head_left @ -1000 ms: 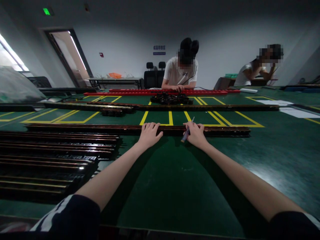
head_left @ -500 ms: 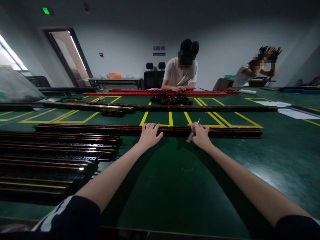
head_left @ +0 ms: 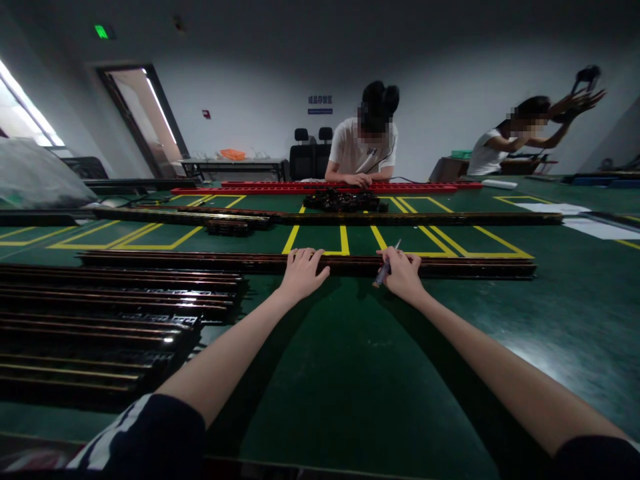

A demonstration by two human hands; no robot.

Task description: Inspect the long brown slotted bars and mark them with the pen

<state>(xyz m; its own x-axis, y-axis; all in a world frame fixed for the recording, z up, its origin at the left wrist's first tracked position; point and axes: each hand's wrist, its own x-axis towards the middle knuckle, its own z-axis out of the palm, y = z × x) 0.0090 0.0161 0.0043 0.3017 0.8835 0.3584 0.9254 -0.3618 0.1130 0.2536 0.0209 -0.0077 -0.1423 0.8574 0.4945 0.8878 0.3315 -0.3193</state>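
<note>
A long dark bundle of rails (head_left: 475, 268) with copper-coloured edges lies crosswise in front of me. My left hand (head_left: 301, 275) rests on it, fingers spread over the top and thumb pointing right. Farther right, my right hand (head_left: 404, 275) is closed around a small screwdriver (head_left: 382, 274), its handle end low and its thin metal shaft pointing up. The fingers of that hand also touch the rails. Where the fingertips reach behind the rails is hidden.
Stacked dark rails (head_left: 115, 333) fill the left of the green table (head_left: 340, 393). Beyond lie another long rail (head_left: 450, 218), a heap of black parts (head_left: 345, 200) and red rails (head_left: 430, 188). A co-worker (head_left: 363, 150) leans over opposite; another person (head_left: 493, 147) holds up a headset (head_left: 586, 79).
The view has shifted slightly. Both my hands stay in place on the rails. The person at the far right has moved the headset away from their head, up and to the right.
</note>
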